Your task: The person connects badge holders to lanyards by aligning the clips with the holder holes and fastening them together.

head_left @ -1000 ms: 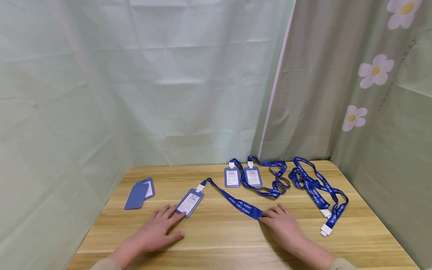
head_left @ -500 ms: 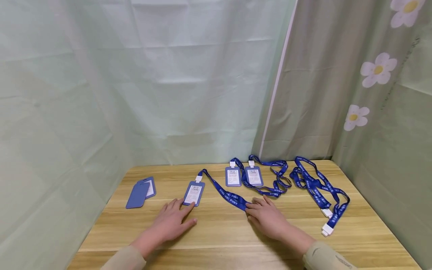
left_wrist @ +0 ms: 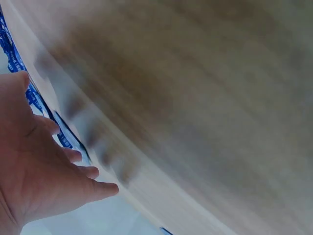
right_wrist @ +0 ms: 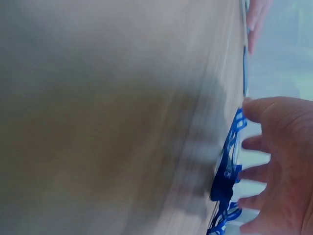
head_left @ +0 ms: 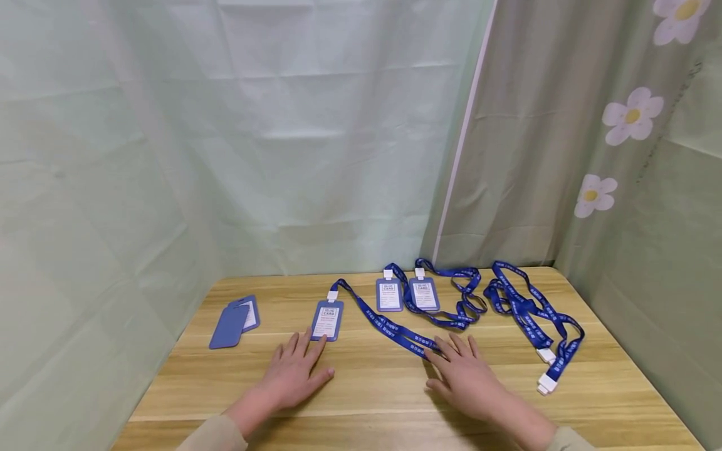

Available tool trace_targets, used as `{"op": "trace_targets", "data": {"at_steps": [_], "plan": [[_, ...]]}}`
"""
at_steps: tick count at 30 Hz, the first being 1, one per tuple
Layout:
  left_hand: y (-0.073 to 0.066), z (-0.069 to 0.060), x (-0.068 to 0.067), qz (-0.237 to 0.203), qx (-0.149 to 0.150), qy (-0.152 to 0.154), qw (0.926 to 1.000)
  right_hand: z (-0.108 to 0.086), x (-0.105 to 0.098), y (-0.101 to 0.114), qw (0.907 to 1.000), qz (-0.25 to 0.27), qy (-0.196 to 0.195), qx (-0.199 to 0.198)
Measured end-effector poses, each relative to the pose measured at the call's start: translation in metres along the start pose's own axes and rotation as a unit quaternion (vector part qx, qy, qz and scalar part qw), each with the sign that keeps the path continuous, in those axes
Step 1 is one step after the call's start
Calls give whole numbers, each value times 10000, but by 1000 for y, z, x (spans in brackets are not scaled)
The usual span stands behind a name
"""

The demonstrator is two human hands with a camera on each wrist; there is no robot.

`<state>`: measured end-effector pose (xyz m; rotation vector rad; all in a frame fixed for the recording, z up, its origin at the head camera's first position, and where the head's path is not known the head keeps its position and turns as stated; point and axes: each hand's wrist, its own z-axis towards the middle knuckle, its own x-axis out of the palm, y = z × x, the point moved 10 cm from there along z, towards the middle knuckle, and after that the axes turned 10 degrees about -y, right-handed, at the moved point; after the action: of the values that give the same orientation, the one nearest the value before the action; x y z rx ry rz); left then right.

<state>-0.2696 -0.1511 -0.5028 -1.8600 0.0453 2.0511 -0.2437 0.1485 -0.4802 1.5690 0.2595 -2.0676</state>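
In the head view a blue card holder (head_left: 327, 321) lies upright on the wooden table, its white clip joined to a blue lanyard (head_left: 389, 327) that runs to the right. My left hand (head_left: 290, 377), fingers spread, touches the holder's lower edge with its fingertips. My right hand (head_left: 470, 383) rests with spread fingers at the lanyard's right end, its fingertips on the strap. In the left wrist view my left hand (left_wrist: 44, 161) has its fingers extended. The right wrist view shows my right hand (right_wrist: 286, 166) beside blue straps.
Two card holders (head_left: 389, 295) (head_left: 424, 294) with lanyards lie at the back middle. Loose lanyards (head_left: 527, 307) with white clips lie to the right. Two overlapping card holders (head_left: 227, 326) are at the left. Curtains hang behind the table (head_left: 361, 401).
The card holder has turned upright and shifted back and right. The lanyard's strands now lie apart near my right hand, which moved left, then right again with its fingers spreading. My left hand has shifted right.
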Motion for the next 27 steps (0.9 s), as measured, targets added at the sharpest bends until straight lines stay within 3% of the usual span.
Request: {"op": "trace_targets", "data": {"at_steps": [4, 7, 17, 27], "plan": [[1, -4, 0, 91, -64, 111, 9999, -16, 6, -3, 9975, -80, 566, 423], [2, -4, 1, 180, -93, 163, 9997, -21, 11, -4, 9959, -27, 738, 523], [0, 5, 6, 223, -184, 220, 9993, -6, 8, -7, 9991, 381, 34, 182], [-7, 18, 9, 189, -282, 250, 9991, 6, 13, -11, 9997, 224, 68, -48]]}}
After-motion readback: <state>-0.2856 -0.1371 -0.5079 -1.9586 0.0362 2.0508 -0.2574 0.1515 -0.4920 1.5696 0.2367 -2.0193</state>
